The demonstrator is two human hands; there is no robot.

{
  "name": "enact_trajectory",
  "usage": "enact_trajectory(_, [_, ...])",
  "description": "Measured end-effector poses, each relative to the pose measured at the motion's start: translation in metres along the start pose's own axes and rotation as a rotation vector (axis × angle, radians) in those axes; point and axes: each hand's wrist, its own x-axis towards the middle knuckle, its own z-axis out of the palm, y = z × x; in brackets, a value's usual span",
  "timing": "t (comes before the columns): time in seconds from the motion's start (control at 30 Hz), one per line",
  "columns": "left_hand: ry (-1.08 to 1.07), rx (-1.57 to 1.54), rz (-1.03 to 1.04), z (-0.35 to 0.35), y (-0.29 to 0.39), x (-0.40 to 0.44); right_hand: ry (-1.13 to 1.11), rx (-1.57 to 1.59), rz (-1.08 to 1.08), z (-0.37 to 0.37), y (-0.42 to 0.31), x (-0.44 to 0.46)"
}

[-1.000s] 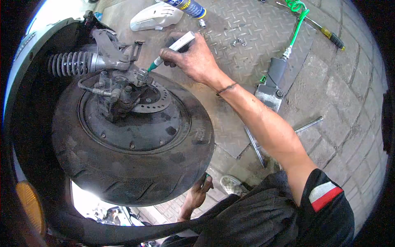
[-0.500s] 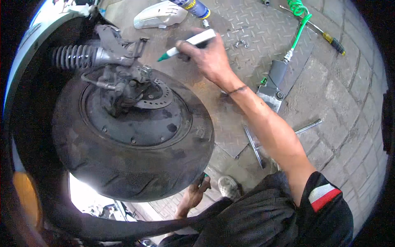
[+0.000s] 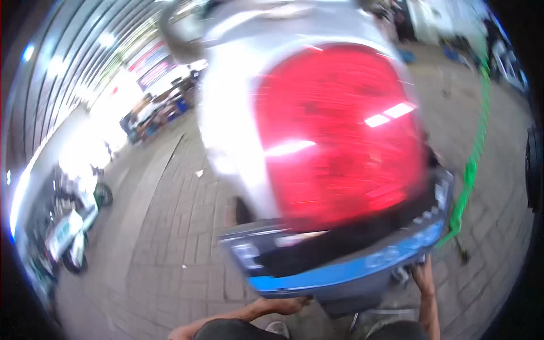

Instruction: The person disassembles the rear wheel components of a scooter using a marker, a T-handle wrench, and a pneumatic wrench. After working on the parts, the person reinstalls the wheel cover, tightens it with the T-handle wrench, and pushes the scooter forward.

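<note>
Your left hand (image 3: 286, 305): under blue-edged number plate (image 3: 340, 272). Your right hand (image 3: 420, 274): near its lower-right edge. Both grips hidden, cannot tell. Above: red tail light (image 3: 337, 130).

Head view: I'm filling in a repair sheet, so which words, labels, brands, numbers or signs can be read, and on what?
None reads clearly.
Dark plate with blue lower band, below the large glossy red lamp: pale characters, too blurred.
Red and purple rectangular banners in the background: too small and blurred.
</note>
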Motion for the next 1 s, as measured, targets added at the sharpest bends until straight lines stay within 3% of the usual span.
enact_trajectory(0.03, [0.085, -0.035, 0.017, 0.030, -0.027, 0.010, -0.166, 0.061, 0.015, -0.020, 0.020, -0.002])
enact_trajectory(0.07, [0.351, 0.229, 0.300, 0.057, -0.052, 0.026, -0.218, -0.122, -0.067, -0.022, -0.006, -0.014])
enact_trajectory(0.13, [0.545, -0.034, 0.343, 0.056, -0.039, 0.022, -0.444, -0.391, 0.154, -0.033, -0.024, -0.035])
enact_trajectory(0.17, [0.640, -0.162, 0.383, 0.054, -0.031, 0.019, -0.551, -0.685, -0.042, -0.031, -0.044, -0.045])
enact_trajectory(0.2, [0.512, -0.177, 0.254, 0.052, -0.032, 0.006, -0.608, -0.965, -0.271, -0.028, -0.064, -0.055])
enact_trajectory(0.23, [0.367, -0.185, 0.127, 0.058, -0.039, -0.004, -0.808, -0.918, -0.216, -0.008, -0.095, -0.069])
enact_trajectory(0.3, [0.457, -0.197, 0.223, 0.082, -0.061, -0.002, -1.189, -0.781, -0.074, 0.030, -0.159, -0.084])
enact_trajectory(0.37, [0.545, -0.194, 0.307, 0.104, -0.093, 0.006, -1.258, -0.823, -0.092, 0.067, -0.198, -0.103])
enact_trajectory(0.4, [0.617, -0.254, 0.210, 0.115, -0.106, 0.014, -1.320, -0.856, -0.109, 0.075, -0.203, -0.111])
enact_trajectory(0.43, [0.668, -0.319, 0.117, 0.131, -0.107, 0.016, -1.375, -0.837, -0.218, 0.057, -0.147, -0.107])
enact_trajectory(0.5, [0.465, -0.499, -0.006, 0.083, -0.085, -0.019, -1.478, -0.740, -0.268, 0.054, -0.070, -0.117])
enact_trajectory(0.57, [0.627, -0.727, -0.035, 0.074, -0.078, -0.023, -1.304, -0.655, -0.284, 0.111, -0.073, -0.128])
enact_trajectory(0.67, [0.826, -0.653, -0.144, 0.054, -0.087, -0.018, -0.940, -0.513, -0.442, 0.176, -0.093, -0.127])
enact_trajectory(0.7, [0.907, -0.671, -0.193, 0.037, -0.087, -0.020, -0.851, -0.624, -0.526, 0.201, -0.120, -0.114])
enact_trajectory(0.8, [1.202, -0.654, -0.111, -0.015, -0.097, -0.016, -0.566, -0.384, -0.584, 0.245, -0.125, -0.103])
enact_trajectory(0.83, [1.301, -0.677, -0.089, -0.046, -0.087, -0.018, -0.350, -0.279, -0.492, 0.257, -0.151, -0.106])
enact_trajectory(0.93, [1.373, -0.720, 0.117, -0.101, -0.077, -0.008, -0.046, -0.223, -0.418, 0.285, -0.187, -0.107])
enact_trajectory(1.0, [1.393, -0.654, 0.189, -0.134, -0.058, -0.012, -0.010, -0.234, -0.397, 0.287, -0.187, -0.106])
